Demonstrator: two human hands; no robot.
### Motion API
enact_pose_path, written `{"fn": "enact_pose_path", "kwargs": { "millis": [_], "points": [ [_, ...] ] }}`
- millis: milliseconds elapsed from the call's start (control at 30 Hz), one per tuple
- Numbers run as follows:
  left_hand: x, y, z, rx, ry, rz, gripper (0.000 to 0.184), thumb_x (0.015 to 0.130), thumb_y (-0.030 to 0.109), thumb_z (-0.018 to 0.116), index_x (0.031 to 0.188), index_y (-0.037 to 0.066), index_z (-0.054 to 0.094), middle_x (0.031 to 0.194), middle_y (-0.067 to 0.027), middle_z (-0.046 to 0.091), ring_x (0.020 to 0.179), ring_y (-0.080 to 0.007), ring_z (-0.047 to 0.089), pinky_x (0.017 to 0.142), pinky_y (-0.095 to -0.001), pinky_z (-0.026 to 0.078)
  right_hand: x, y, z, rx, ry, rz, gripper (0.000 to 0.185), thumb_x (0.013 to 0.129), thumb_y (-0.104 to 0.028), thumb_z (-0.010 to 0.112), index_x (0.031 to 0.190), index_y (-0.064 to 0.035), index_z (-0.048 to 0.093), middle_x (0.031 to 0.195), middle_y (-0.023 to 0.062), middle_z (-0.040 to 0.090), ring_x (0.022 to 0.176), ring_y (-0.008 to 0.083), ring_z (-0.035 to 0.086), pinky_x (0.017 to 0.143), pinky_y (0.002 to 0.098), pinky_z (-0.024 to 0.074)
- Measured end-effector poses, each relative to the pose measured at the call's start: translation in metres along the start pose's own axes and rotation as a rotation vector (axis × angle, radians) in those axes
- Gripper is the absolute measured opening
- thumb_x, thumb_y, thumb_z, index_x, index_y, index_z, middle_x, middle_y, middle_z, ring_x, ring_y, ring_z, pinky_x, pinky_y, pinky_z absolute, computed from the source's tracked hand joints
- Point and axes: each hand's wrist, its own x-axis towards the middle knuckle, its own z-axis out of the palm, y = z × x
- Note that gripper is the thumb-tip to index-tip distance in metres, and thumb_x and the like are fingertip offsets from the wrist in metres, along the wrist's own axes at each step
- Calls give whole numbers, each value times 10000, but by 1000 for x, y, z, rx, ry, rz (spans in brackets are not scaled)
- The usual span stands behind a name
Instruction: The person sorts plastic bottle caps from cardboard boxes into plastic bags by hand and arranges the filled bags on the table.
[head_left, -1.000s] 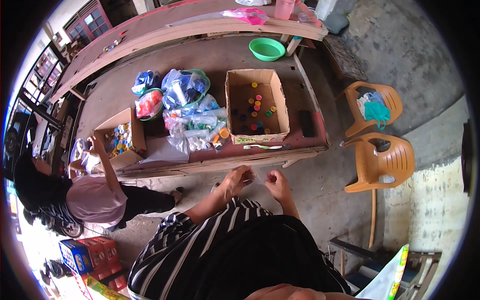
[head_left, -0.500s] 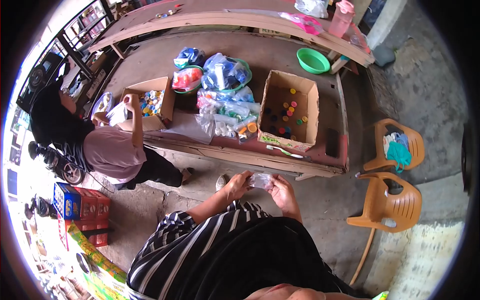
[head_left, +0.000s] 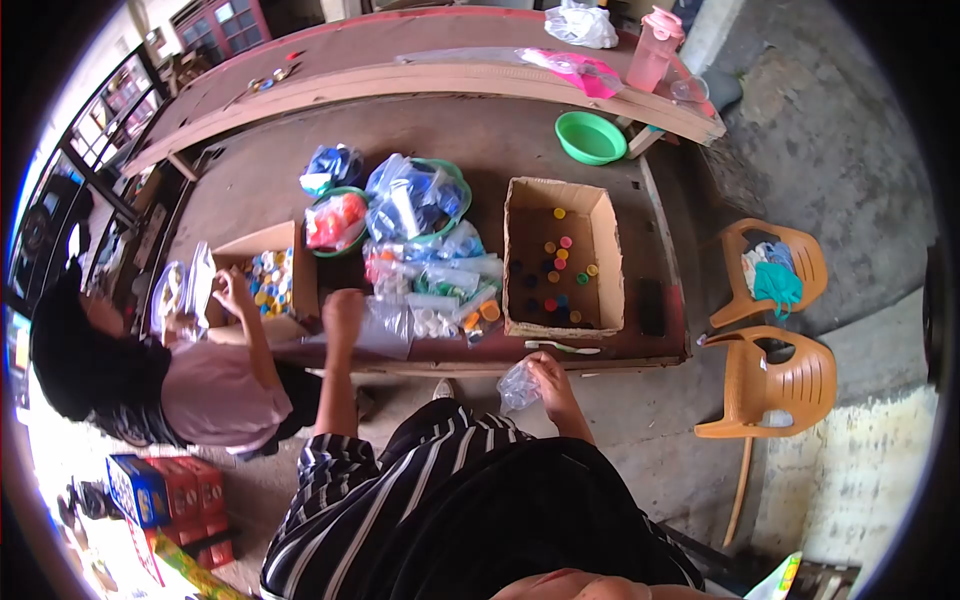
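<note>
Pinching the clear bag [head_left: 517, 388] in the right hand [head_left: 547, 378], the bag hanging in front of the table [head_left: 480, 130], left hand [head_left: 343, 310] near the filled bags [head_left: 432, 272], its fingers too blurred to read, toothbrush [head_left: 562, 348] beside the open box [head_left: 608, 250] of caps [head_left: 560, 254], co-worker's hand [head_left: 232, 290] at another box [head_left: 308, 285]

The open brown cardboard box [head_left: 613, 262] has matt paper walls. The lidded pink bottle [head_left: 651, 62] is translucent plastic; the round green basin [head_left: 590, 138] is smooth plastic.

Informal workshop | long wooden tables [head_left: 400, 40] | box of caps [head_left: 305, 275] | stacked crates [head_left: 185, 492] | concrete floor [head_left: 640, 415]
</note>
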Motion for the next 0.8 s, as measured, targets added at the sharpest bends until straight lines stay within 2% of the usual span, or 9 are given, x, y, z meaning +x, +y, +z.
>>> {"fn": "enact_pose_path", "kwargs": {
  "millis": [33, 100, 133, 167, 300, 667, 700, 733, 800],
  "points": [
    [21, -3, -19, 135, 43, -70, 139, 851, 160, 647, 924, 47, 685, 940, -152, 679, 881, -348, 632, 800, -446, 500, 10, 2, 2, -10, 10, -13, 107, 975, -175, 542, 971, -83, 594, 780, -52, 541, 702, 18, 484, 589, 196, 385],
    [44, -57, -26, 297, 137, -105, 156, 857, 179, 631, 931, 50, 677, 907, -156, 676, 901, -338, 629, 808, -462, 495, 26, -4, 9, -74, 63, -6, 104, 963, -164, 542, 965, -73, 592, 773, -50, 532, 696, 24, 479, 593, 201, 387],
    [43, -146, -4, 416, 39, -145, 158, 872, 152, 607, 977, 46, 661, 912, -184, 662, 879, -367, 622, 797, -458, 501, 35, -3, 12, -97, 97, -17, 97, 962, -160, 543, 965, -76, 591, 778, -54, 525, 689, 24, 472, 593, 198, 380],
    [55, -139, -22, 351, -19, -252, 175, 886, 161, 596, 999, 37, 644, 904, -165, 658, 813, -314, 638, 761, -426, 515, 43, -4, 16, -118, 131, -30, 90, 960, -156, 543, 966, -80, 590, 782, -57, 517, 681, 25, 466, 592, 196, 374],
    [74, -174, -45, 276, -117, -313, 202, 888, 200, 596, 1009, 44, 638, 913, -141, 654, 808, -293, 639, 748, -419, 518, 64, -22, 35, -122, 267, -36, 121, 949, -148, 538, 944, -41, 594, 781, -40, 524, 684, 33, 461, 586, 211, 399],
    [39, -197, -60, -471, -315, -346, 283, 893, 308, 596, 1035, 64, 621, 937, -76, 643, 791, -237, 642, 714, -399, 525, 98, -19, 53, -254, 470, -22, 132, 956, -177, 554, 960, -52, 594, 727, -38, 505, 634, 38, 468, 545, 229, 397],
    [40, -196, -60, -555, -336, -410, 291, 893, 318, 596, 1037, 66, 619, 939, -70, 642, 790, -232, 642, 710, -398, 526, 99, -20, 56, -272, 476, -11, 138, 960, -187, 554, 964, -55, 593, 720, -46, 494, 619, 40, 463, 533, 230, 391],
    [37, -196, -58, -750, -382, -697, 328, 882, 370, 611, 1041, 83, 614, 936, -58, 643, 784, -241, 649, 682, -415, 535, 100, -18, 56, -285, 475, -11, 138, 961, -189, 553, 967, -57, 592, 725, -44, 498, 618, 42, 468, 532, 232, 399],
    [19, -256, -42, -878, -323, -896, 312, 881, 362, 603, 1034, 90, 615, 919, -69, 649, 774, -229, 651, 661, -385, 537, 101, -11, 57, -307, 459, -9, 139, 963, -193, 550, 974, -60, 590, 735, -39, 504, 617, 46, 479, 531, 235, 417]
  ]
}}
